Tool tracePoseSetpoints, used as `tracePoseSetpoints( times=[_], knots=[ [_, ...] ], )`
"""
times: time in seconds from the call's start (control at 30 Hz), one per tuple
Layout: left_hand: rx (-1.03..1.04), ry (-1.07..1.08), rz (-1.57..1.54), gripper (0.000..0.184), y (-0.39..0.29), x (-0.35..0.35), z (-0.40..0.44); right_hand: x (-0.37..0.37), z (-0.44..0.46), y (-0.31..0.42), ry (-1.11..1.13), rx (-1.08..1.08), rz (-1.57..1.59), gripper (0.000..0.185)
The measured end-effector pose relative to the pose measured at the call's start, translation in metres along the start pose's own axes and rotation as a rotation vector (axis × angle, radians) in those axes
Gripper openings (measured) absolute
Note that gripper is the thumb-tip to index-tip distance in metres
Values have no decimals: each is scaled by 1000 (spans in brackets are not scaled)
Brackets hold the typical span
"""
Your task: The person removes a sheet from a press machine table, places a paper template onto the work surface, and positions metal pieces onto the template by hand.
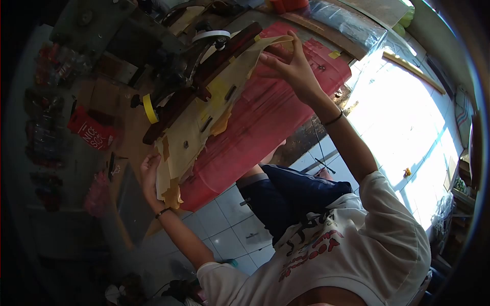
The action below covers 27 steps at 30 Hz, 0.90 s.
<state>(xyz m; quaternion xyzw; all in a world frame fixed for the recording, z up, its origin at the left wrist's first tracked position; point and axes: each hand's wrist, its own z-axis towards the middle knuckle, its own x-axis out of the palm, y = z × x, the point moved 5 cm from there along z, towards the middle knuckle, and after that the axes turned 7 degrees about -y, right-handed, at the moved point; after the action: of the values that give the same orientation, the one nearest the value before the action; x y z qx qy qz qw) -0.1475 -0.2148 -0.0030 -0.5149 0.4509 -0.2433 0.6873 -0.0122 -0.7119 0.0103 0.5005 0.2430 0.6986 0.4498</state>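
Note:
A pale yellow taped panel (190, 137) with ragged edges, dark slots and brown and yellow tape patches runs diagonally over a red tabletop (229, 145). My left hand (149, 176) has its fingers closed at the panel's lower left end. At the upper right end, my right hand (296, 69) grips the panel's edge, thumb and index finger on it. Along the panel's far side lies a dark red bar (224, 58), attached to a black device with knobs (178, 81). A white roll (212, 35) and a yellow tape roll (150, 108) sit on that device.
A red packet with white lettering (92, 128) and a pink bag (97, 195) lie to the left. Clear plastic wrap (352, 28) covers things at the top right. White floor tiles (229, 239) show below; a wooden strip (413, 72) lies on the bright floor at right.

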Motion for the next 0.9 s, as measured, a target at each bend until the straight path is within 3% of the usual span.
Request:
tracePoseSetpoints(
  times=[0.27, 0.37, 0.47, 0.67, 0.77, 0.87, 0.9],
  knots=[
    [46, 29, 52, 23, 11, -10, 9, 35, 28, 0, -45, -76, -96, 125],
    [131, 36, 138, 24, 2, -9, 4, 42, 37, -1, -10, -7, -139, 117],
    [165, 30, 166, 25, 8, -16, 9, 43, 37, 11, 48, 71, -239, 76],
    [125, 14, 141, 24, 12, -18, 12, 38, 57, 13, 248, 60, -447, 43],
    [100, 20, 138, 24, 14, -20, 12, 40, 64, 16, 342, -67, -660, 37],
    [97, 45, 155, 23, 19, -25, 18, 44, 76, 5, 156, -473, -630, 32],
    [105, 44, 156, 23, 14, -21, 13, 45, 77, 6, 156, -462, -659, 29]
  ],
)
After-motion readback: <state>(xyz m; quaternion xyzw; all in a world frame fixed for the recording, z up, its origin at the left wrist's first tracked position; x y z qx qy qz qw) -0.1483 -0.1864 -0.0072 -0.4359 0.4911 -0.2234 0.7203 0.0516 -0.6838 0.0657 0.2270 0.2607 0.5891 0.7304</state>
